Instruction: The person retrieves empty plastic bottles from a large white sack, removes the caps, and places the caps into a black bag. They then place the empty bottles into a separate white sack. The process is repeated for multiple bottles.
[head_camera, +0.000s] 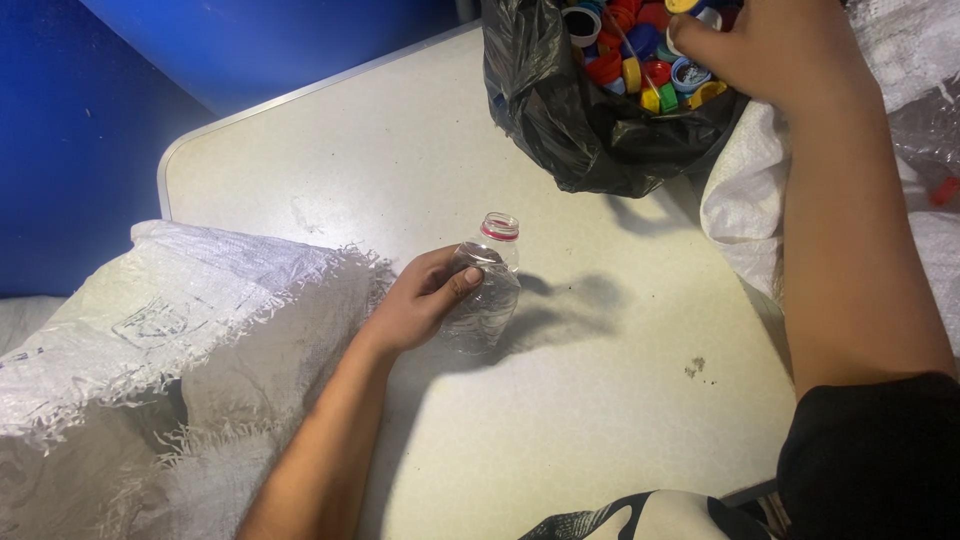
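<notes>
Head view: a person seated at a pale table (600, 420), both forearms in frame.
Left hand (425, 295): fingers and thumb wrapped around a clear plastic bottle (487, 290), which stands on the table near its middle, uncapped, with a red ring at the neck.
Right hand (760, 45): reaching into a black plastic bag (570, 120) at the far edge of the table; fingertips are among the loose bottle caps (640, 50). Whether it has closed on a cap cannot be told.
Surroundings: a white woven sack (180, 310) lies just beside the left wrist; another sack (740, 190) sits under the right forearm.
Risk, tipping: the bottle looks light and thin-walled; a tight squeeze could likely buckle it or tilt it.
Risk, spill: the bag's soft rim sags open; a forearm drag could probably pull caps out onto the table.
Risk, snag: frayed sack threads lie near the left wrist.
</notes>
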